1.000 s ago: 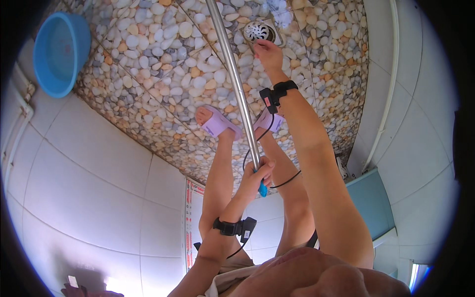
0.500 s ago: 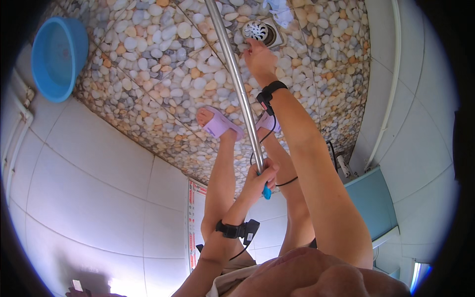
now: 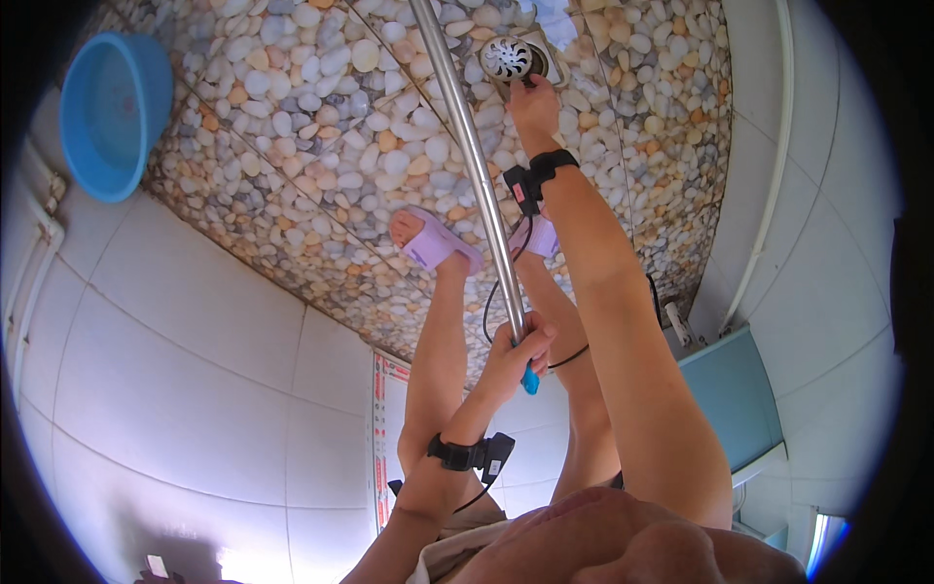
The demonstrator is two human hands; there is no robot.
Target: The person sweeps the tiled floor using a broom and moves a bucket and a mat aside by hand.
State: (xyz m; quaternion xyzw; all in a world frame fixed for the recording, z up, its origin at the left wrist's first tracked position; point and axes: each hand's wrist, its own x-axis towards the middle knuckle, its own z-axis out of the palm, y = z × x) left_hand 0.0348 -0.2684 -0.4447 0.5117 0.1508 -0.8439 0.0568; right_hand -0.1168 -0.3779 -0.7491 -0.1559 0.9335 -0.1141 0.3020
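My left hand [image 3: 518, 352] is wrapped round the lower end of a long metal pole [image 3: 457, 117], close to its blue end cap [image 3: 529, 381]. The pole slants up and leftward out of the picture, so its far end is hidden. My right hand [image 3: 534, 109] reaches down to the floor drain, fingers bent together at the near edge of the dark drain opening [image 3: 537, 62]. Whatever is between the fingertips is too small to make out. A round slotted metal drain cover [image 3: 507, 58] lies off to the left of the opening, partly over it.
The floor [image 3: 321, 117] has a pebble pattern. A blue basin [image 3: 117, 117] stands at the far left by the tiled wall [image 3: 195, 341]. A pale blue, crumpled-looking thing [image 3: 556, 24] lies beyond the drain. My feet wear lilac slippers [image 3: 438, 241]. A cable [image 3: 488, 310] hangs near my legs.
My right hand has shifted rightward, from beside the drain cover to the near edge of the opening. My left hand keeps its grip on the pole; the view has shifted slightly.
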